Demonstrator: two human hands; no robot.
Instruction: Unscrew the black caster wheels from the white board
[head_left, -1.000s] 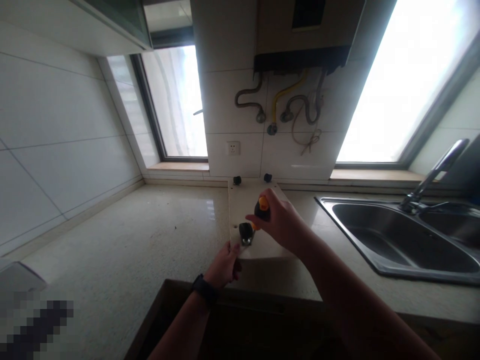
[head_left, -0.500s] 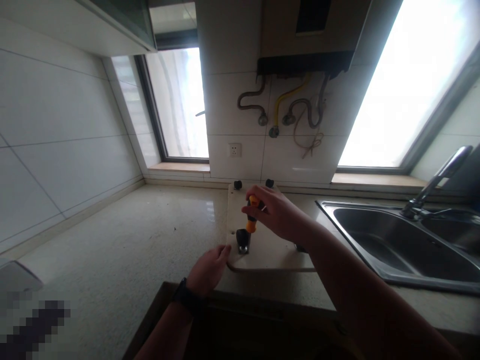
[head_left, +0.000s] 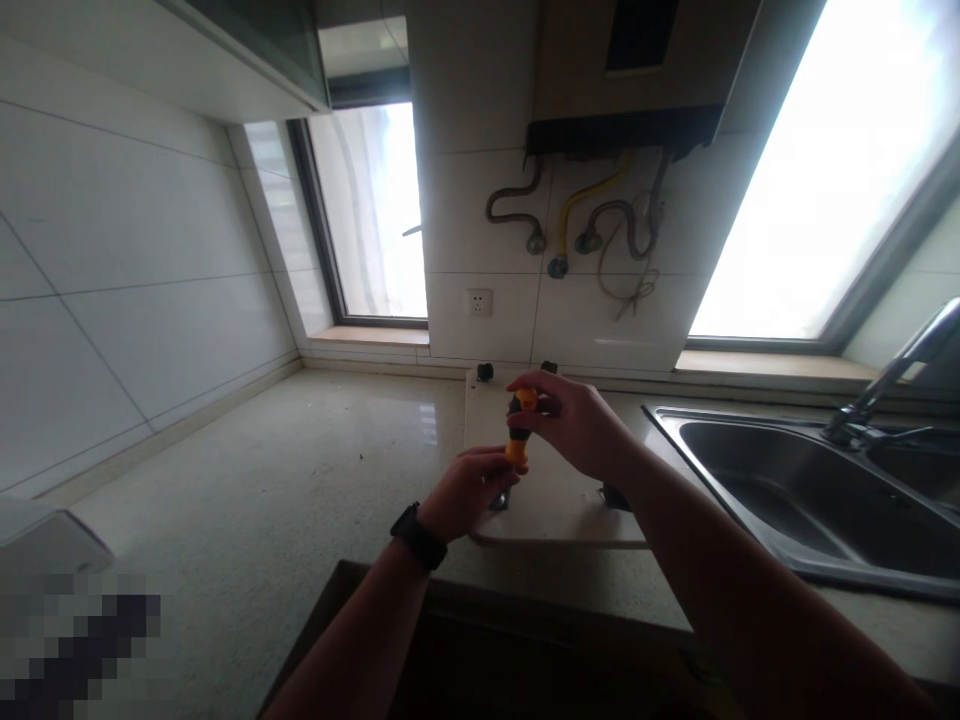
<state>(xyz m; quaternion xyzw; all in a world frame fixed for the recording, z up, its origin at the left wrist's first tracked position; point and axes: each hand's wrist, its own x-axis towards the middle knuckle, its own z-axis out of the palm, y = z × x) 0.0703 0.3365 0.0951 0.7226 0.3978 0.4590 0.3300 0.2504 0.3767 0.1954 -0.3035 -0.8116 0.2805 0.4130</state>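
Orange-and-black plastic-handled screwdriver [head_left: 518, 428]: upright-ish, handle up, above front-L part of the white flat rectangular board [head_left: 559, 480]; tip hidden. R hand [head_left: 574, 415] grasps upper handle, thumb + fingers wrapped. L hand [head_left: 469, 492]: fingers bent in at handle's lower end; exactly what they pinch = can't tell, shaft covered.

Change vs ~0.5 s ago: L hand was at board's L edge near front-L corner, now up at the driver. So both hands at the tool, prob. for guiding or steadying its lower end; L edge of board no longer braced by that hand.

Board lies flat on the speckled pale stone worktop [head_left: 360, 500], approx. from back edge to just short of front edge. Black wheel-like casters w/ metal plates on its upper face: rear-L [head_left: 485, 371] shows, rear-R [head_left: 550, 367] partly behind R hand, front-R [head_left: 615, 497] partly behind R forearm; front-L mostly under L hand, only bit of shiny metal plate [head_left: 500, 501] showing.

Room: broad worktop stretch L of board, to L wall; narrower strip R, before stainless-steel sink [head_left: 795, 495]. Worktop front edge near board's front edge, little margin; dark cavity below.
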